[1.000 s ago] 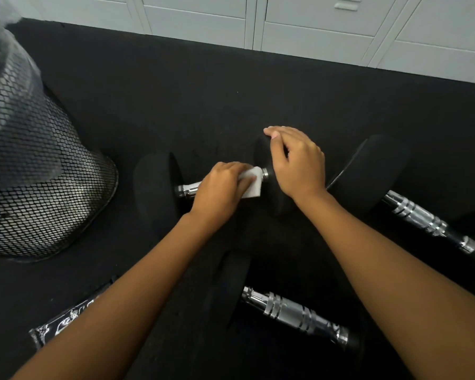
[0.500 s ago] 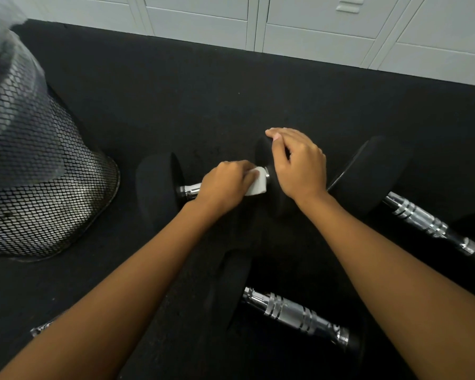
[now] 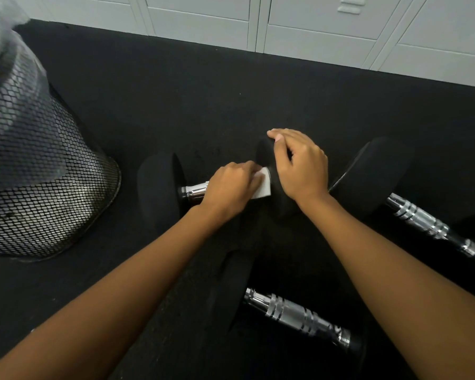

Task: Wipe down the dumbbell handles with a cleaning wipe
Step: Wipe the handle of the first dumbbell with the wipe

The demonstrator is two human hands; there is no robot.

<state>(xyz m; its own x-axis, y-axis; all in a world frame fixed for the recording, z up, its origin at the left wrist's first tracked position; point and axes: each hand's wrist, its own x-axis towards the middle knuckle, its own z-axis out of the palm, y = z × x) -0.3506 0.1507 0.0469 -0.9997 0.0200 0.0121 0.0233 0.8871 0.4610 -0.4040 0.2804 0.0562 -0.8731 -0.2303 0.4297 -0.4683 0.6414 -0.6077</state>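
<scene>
Left grip (image 3: 232,186) curled round white folded cleaning wipe (image 3: 264,188); wipe pressed on chrome handle (image 3: 194,191) of far black-headed dumbbell (image 3: 157,187), hard up against its right-end head (image 3: 263,156); right grip (image 3: 303,171) draped over that head, fingers curled over the rim, thumb on the inner face; second dumbbell (image 3: 296,315) lies nearer, ribbed chrome bar showing between the forearms; third dumbbell (image 3: 420,219) off to the right; all on black rubber floor (image 3: 231,86); black wire-mesh bin (image 3: 39,193) with clear liner at left; white metal lockers (image 3: 327,26) along far edge.
</scene>
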